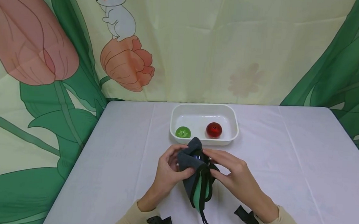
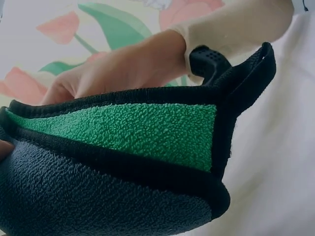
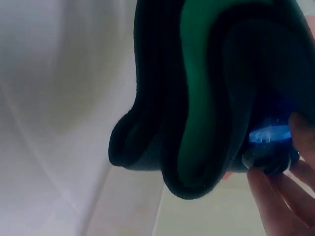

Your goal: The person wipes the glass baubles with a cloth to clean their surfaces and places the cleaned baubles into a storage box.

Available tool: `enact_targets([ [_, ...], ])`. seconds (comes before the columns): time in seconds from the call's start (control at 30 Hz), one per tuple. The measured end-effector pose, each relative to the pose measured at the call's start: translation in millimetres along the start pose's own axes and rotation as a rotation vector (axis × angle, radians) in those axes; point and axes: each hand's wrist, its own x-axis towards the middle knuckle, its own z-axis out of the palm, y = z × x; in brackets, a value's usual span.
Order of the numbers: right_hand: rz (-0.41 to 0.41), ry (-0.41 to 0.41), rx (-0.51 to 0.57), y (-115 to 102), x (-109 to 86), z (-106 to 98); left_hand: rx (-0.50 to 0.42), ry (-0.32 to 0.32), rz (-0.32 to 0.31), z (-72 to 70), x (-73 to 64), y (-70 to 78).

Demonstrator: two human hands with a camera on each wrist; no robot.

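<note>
A cloth, dark blue-grey on one face and green on the other, has black edging and a hanging loop. It is folded around a shiny dark blue ball, partly visible through the top of the fold. My left hand grips the cloth from the left, thumb across its front. On the other side, my right hand pinches the cloth's edge between thumb and fingers beside the ball. The right wrist view shows fingertips against the ball; the left wrist view shows the green face between black borders.
Just behind the hands, a white tray holds a green ball at left and a red ball at right. A white cloth covers the table. A printed curtain hangs behind it.
</note>
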Motion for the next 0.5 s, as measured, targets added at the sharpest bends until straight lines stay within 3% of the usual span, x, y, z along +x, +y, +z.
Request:
enact_targets([
  [0.27, -0.076, -0.083, -0.033, 1.5, 2.0, -5.8, -0.022, 0.02, -0.018, -1.7, -0.1, -1.3],
  [0.5, -0.133, -0.108, 0.017, 6.0, 2.4, -7.3, -0.059, -0.019, -0.01, -2.3, 0.1, -0.6],
])
